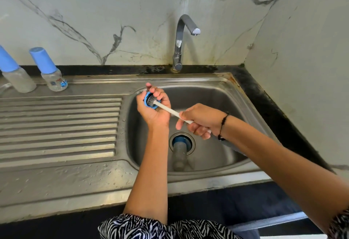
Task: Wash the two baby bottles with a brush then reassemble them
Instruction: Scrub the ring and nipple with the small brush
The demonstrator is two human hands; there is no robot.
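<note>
A person stands at a steel sink, seen from above through a head-worn camera. The left hand is raised over the basin's left side, fingers curled around a blue screw collar from a baby bottle, its open side turned toward the right hand. The right hand sits to the right and slightly lower, fingers wrapped around the white handle of a bottle brush. The handle's long axis slopes up and to the left, from the right fist straight into the collar, where the dark bristle head is seated inside the ring. Scrubbing appears to depend on keeping that line: the brush would travel or twist along its own axis while the left hand steadies the collar.

Two baby bottles with blue caps stand upright on the draining board at far left, well apart from both hands. A greyish teat-like piece on a blue ring lies over the drain, below the hands. The tap shows no running water.
</note>
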